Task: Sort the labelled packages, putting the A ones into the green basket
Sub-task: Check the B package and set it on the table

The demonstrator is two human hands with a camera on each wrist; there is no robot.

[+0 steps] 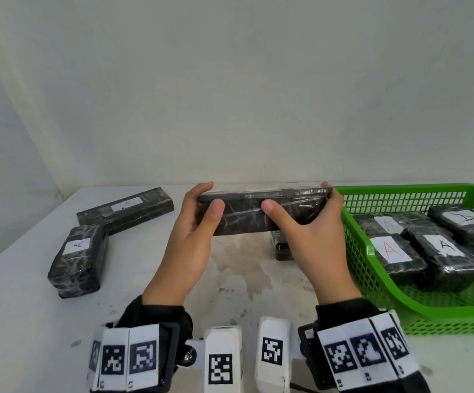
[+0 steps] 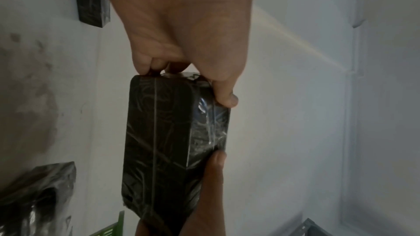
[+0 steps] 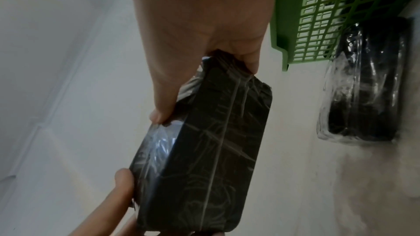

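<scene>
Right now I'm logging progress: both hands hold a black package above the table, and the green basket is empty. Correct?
Not quite. Both hands do hold the black package, but the green basket already holds four packages, as the head view shows.

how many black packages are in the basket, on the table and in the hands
In the green basket: 4
On the table: 3
Held in both hands: 1
Total: 8
</scene>
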